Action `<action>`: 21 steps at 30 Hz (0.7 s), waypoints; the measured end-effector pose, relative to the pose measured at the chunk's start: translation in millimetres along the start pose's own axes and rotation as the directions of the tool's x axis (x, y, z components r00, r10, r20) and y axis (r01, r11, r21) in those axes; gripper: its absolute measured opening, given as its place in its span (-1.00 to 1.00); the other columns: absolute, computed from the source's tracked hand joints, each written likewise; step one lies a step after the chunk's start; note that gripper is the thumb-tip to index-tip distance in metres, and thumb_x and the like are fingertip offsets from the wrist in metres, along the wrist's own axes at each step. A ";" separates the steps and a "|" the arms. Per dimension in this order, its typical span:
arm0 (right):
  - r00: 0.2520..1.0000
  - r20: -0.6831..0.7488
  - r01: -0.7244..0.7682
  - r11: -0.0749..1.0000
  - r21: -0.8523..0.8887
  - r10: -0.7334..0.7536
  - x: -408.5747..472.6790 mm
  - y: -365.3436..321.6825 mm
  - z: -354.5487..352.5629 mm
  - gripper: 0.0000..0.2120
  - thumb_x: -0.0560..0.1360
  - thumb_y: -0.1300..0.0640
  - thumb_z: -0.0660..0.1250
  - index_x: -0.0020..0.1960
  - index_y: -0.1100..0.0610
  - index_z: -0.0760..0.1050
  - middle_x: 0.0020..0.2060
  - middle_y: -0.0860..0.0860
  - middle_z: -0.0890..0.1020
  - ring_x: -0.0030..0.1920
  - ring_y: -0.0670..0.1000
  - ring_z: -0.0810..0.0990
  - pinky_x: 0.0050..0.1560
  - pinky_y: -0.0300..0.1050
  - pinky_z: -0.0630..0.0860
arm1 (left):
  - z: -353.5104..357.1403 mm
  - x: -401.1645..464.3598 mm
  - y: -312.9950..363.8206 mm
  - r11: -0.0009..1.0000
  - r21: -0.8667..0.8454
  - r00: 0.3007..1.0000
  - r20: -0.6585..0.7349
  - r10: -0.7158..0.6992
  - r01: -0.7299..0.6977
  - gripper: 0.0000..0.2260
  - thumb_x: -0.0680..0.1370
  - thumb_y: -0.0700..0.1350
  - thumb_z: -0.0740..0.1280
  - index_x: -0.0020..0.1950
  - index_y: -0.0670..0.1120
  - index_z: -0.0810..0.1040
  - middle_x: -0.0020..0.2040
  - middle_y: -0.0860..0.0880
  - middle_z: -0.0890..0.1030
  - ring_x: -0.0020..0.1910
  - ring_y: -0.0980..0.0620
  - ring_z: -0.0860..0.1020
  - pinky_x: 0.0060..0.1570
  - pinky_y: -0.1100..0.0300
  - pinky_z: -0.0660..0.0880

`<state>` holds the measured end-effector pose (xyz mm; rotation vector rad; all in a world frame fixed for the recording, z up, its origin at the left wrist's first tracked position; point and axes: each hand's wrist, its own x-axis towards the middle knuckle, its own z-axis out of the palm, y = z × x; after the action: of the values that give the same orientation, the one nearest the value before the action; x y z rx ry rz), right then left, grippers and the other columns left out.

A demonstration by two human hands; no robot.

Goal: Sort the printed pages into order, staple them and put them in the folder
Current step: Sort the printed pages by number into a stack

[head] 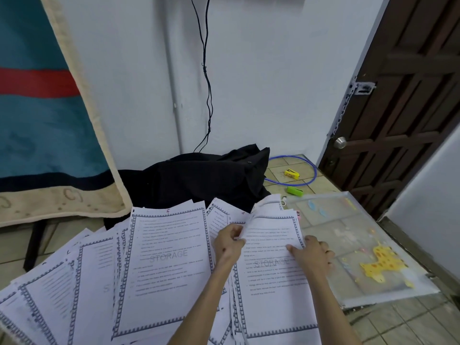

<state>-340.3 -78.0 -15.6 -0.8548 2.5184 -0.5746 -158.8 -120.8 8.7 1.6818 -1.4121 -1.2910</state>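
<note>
Several printed pages with dark patterned borders and a grey STORAGE watermark lie fanned across the tiled floor. A page with a red 5 (171, 252) lies left of my hands. My left hand (229, 242) pinches the left edge of the top sheet (271, 235) of the right-hand pile, whose top end curls upward. My right hand (311, 255) presses flat on that sheet's right edge. A clear plastic folder (348, 230) with a yellow giraffe print lies to the right on the floor. A yellow stapler (291, 174) and a green one (295, 190) lie beyond it.
A black cloth bag (199, 180) sits behind the pages against the white wall. A blue hoop (312, 168) circles the yellow stapler. A teal, red and cream rug (49, 120) hangs at left. A dark wooden door (403, 108) stands at right.
</note>
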 end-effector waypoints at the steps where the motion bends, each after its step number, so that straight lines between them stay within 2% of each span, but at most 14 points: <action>1: 1.000 0.003 -0.001 1.000 0.003 0.001 0.5 0.9 -0.1 -0.40 0.42 -0.11 0.39 0.38 0.05 0.32 0.30 0.15 0.34 0.31 0.21 0.26 0.27 0.11 0.27 | 1.8 -3.2 0.1 0.999 -0.025 0.999 -0.014 0.035 -0.035 -0.76 0.46 -0.33 0.38 0.10 -0.16 0.54 0.07 -0.07 0.62 -0.06 0.07 0.55 -0.08 0.34 0.44; 3: 1.000 0.011 0.001 1.000 0.019 -0.002 1.8 2.4 0.1 -0.40 0.42 -0.11 0.40 0.38 0.04 0.32 0.30 0.14 0.34 0.31 0.21 0.25 0.26 0.12 0.26 | 4.2 -7.9 -0.2 0.993 -0.032 0.992 -0.055 0.116 -0.118 -0.78 0.43 -0.31 0.42 0.04 -0.16 0.54 -0.06 0.01 0.61 -0.12 0.08 0.58 -0.16 0.39 0.45; 5: 1.000 0.017 0.003 0.999 0.032 -0.003 3.0 3.2 0.1 -0.41 0.43 -0.10 0.39 0.39 0.02 0.32 0.31 0.14 0.33 0.32 0.21 0.24 0.26 0.13 0.26 | 5.2 -14.0 0.6 0.978 -0.024 0.976 -0.072 0.205 -0.207 -0.83 0.42 -0.30 0.43 -0.05 -0.12 0.54 -0.23 0.12 0.54 -0.31 0.20 0.49 -0.34 0.52 0.37; 6: 1.000 0.017 0.002 0.999 0.035 -0.003 3.5 3.5 0.1 -0.41 0.43 -0.10 0.39 0.39 0.01 0.32 0.32 0.14 0.32 0.32 0.21 0.24 0.27 0.14 0.25 | 5.8 -16.2 -0.4 0.970 -0.030 0.969 -0.064 0.238 -0.241 -0.83 0.42 -0.30 0.43 -0.11 -0.07 0.54 -0.27 0.17 0.52 -0.34 0.26 0.46 -0.36 0.53 0.37; 8: 1.000 0.019 0.001 0.999 0.042 -0.002 4.0 3.5 0.2 -0.41 0.43 -0.10 0.40 0.39 -0.01 0.32 0.32 0.14 0.32 0.32 0.21 0.24 0.27 0.13 0.25 | 9.3 -18.1 -5.2 0.955 -0.041 0.956 -0.006 0.293 -0.293 -0.83 0.42 -0.29 0.43 -0.13 -0.02 0.57 -0.28 0.21 0.54 -0.33 0.28 0.50 -0.31 0.55 0.39; 11: 1.000 0.010 -0.010 0.999 0.046 0.010 3.4 1.5 1.4 -0.44 0.44 -0.07 0.39 0.39 -0.03 0.32 0.32 0.14 0.32 0.32 0.21 0.24 0.28 0.11 0.24 | 13.5 -24.5 -11.4 0.930 0.008 0.923 0.127 0.363 -0.367 -0.80 0.42 -0.27 0.42 -0.06 0.00 0.65 -0.20 0.24 0.56 -0.24 0.36 0.54 -0.23 0.52 0.44; 14: 0.999 -0.002 -0.032 0.999 0.033 0.033 3.0 0.7 3.8 -0.47 0.45 -0.04 0.36 0.38 -0.02 0.33 0.34 0.14 0.30 0.33 0.21 0.23 0.29 0.11 0.23 | 17.9 -31.7 -17.1 0.903 0.054 0.890 0.203 0.409 -0.427 -0.68 0.41 -0.30 0.36 0.06 0.04 0.62 0.01 0.19 0.54 -0.01 0.30 0.52 0.05 0.42 0.47; 16: 1.000 -0.002 -0.018 0.999 0.038 0.018 2.2 2.3 4.6 -0.45 0.45 -0.07 0.37 0.40 -0.04 0.32 0.35 0.14 0.29 0.33 0.21 0.22 0.30 0.12 0.22 | 20.6 -32.9 -18.5 0.918 0.085 0.917 0.146 0.372 -0.386 -0.64 0.46 -0.26 0.32 0.23 -0.03 0.54 0.23 0.11 0.45 0.26 0.11 0.44 0.28 0.26 0.39; 18: 1.000 -0.001 -0.005 0.999 0.046 0.005 1.8 4.0 4.4 -0.42 0.44 -0.10 0.39 0.41 -0.05 0.32 0.35 0.13 0.29 0.35 0.21 0.21 0.30 0.13 0.22 | 20.2 -25.6 -18.2 0.953 0.201 0.974 0.024 0.227 -0.227 -0.60 0.53 -0.21 0.25 0.37 -0.07 0.42 0.42 -0.02 0.28 0.44 -0.04 0.24 0.41 0.14 0.23; 19: 1.000 0.000 -0.004 0.999 0.048 0.004 1.7 4.3 4.1 -0.42 0.44 -0.10 0.39 0.41 -0.05 0.32 0.35 0.13 0.29 0.35 0.21 0.21 0.30 0.13 0.22 | 19.7 -19.9 -18.0 0.955 0.255 0.987 -0.017 0.160 -0.150 -0.59 0.54 -0.21 0.23 0.39 -0.08 0.38 0.44 -0.10 0.26 0.45 -0.11 0.21 0.43 0.07 0.22; 21: 1.000 0.006 -0.006 0.999 0.049 0.006 1.6 4.1 3.3 -0.42 0.44 -0.10 0.39 0.41 -0.05 0.32 0.36 0.12 0.29 0.36 0.21 0.21 0.31 0.12 0.21 | 18.1 -9.4 -16.1 0.955 0.282 0.994 -0.028 0.101 -0.089 -0.64 0.51 -0.25 0.23 0.30 -0.10 0.45 0.27 -0.18 0.44 0.29 -0.16 0.40 0.30 0.00 0.39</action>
<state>-341.7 -76.9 -20.8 -0.8292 2.4904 -0.6287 -168.9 -104.9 -9.2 1.7842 -1.6926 -1.0335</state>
